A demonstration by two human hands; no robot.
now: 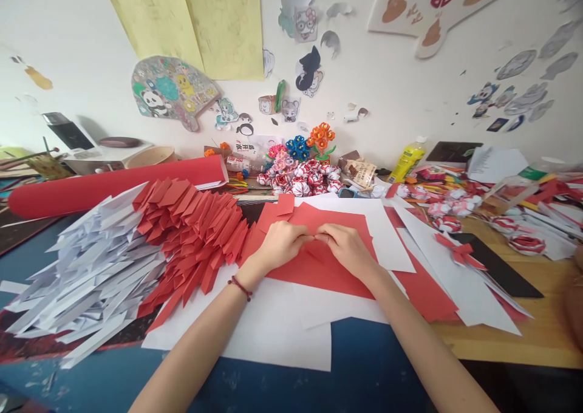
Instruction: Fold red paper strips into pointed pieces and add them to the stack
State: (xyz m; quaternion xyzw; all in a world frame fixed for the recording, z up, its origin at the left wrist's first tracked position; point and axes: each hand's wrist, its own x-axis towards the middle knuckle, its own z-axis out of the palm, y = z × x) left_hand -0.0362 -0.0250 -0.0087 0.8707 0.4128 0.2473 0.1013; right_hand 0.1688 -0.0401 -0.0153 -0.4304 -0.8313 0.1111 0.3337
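Over a stack of red paper sheets (291,267), my left hand (286,243) and my right hand (345,246) meet almost fingertip to fingertip. Both are closed in a pinch on a small piece of red paper (314,238), which hardly stands out against the red sheets and is mostly covered by the fingers. A small red paper rectangle (285,204) lies at the far edge of the stack. To the left of my hands is a heap of folded red paper strips (191,231), and beyond it a heap of folded white paper strips (100,261).
White sheets (282,334) lie under the red ones. A red paper roll (113,185) is behind the heaps. Red-and-white paper flowers (303,182) are massed by the wall. At right are a yellow bottle (407,158), a black sheet (501,267) and more paper pieces.
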